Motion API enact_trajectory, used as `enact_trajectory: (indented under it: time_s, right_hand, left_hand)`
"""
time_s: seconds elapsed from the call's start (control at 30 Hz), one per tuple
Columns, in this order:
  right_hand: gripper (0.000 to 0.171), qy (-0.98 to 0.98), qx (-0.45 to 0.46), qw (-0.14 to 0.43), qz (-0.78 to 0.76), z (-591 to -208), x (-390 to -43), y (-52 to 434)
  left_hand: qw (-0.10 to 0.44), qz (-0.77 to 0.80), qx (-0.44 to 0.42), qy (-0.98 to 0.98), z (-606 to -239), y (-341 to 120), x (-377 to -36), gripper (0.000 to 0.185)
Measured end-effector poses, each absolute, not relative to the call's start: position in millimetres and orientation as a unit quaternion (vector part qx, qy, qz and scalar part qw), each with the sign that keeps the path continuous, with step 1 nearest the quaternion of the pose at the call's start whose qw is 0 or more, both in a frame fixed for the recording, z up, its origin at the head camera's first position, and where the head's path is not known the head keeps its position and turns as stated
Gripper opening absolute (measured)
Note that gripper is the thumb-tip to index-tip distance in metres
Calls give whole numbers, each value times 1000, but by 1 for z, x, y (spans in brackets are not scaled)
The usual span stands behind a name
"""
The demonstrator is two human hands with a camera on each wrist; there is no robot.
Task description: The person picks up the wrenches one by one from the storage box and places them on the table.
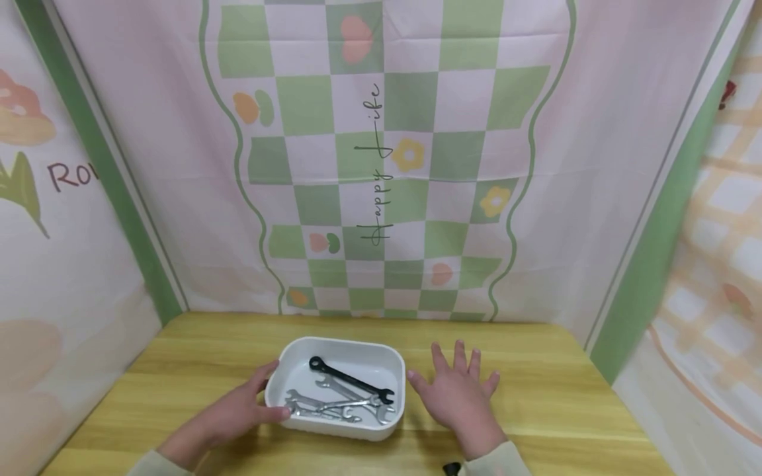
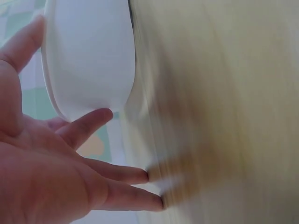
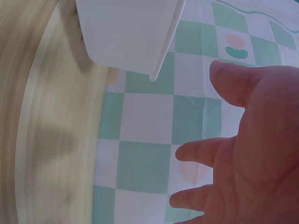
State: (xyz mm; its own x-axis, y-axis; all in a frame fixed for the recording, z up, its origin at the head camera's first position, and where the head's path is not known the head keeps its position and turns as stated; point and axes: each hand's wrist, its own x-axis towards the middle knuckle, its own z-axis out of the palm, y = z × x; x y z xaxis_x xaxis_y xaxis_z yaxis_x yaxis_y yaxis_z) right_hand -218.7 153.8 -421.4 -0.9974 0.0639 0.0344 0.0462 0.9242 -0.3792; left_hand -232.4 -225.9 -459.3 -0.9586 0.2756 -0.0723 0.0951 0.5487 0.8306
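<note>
A white rectangular tub (image 1: 333, 433) stands on the wooden table. Inside lie a black combination wrench (image 1: 351, 378) and several silver wrenches (image 1: 333, 403), overlapping one another. My left hand (image 1: 235, 413) is at the tub's left end, thumb at the near rim and fingers along the side. In the left wrist view its fingers are spread and fairly straight, one fingertip (image 2: 105, 114) against the tub wall and two lower ones down at the tabletop. To the right of the tub, my right hand (image 1: 458, 396) hovers palm down with fingers fanned out, holding nothing, its thumb close to the rim.
A patterned cloth (image 1: 381, 165) with green checks hangs behind the table (image 1: 536, 370), and printed curtains (image 1: 77, 251) flank both sides. Below the right sleeve, a small black object (image 1: 452, 469) shows at the bottom of the head view.
</note>
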Motion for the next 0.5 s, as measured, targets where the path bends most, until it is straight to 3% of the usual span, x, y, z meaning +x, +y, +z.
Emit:
enact_trajectory:
  time_s: [0.5]
  right_hand:
    - [104, -980, -32, 19, 194, -418, -217, 161]
  left_hand:
    - [77, 423, 111, 896, -461, -186, -223, 112]
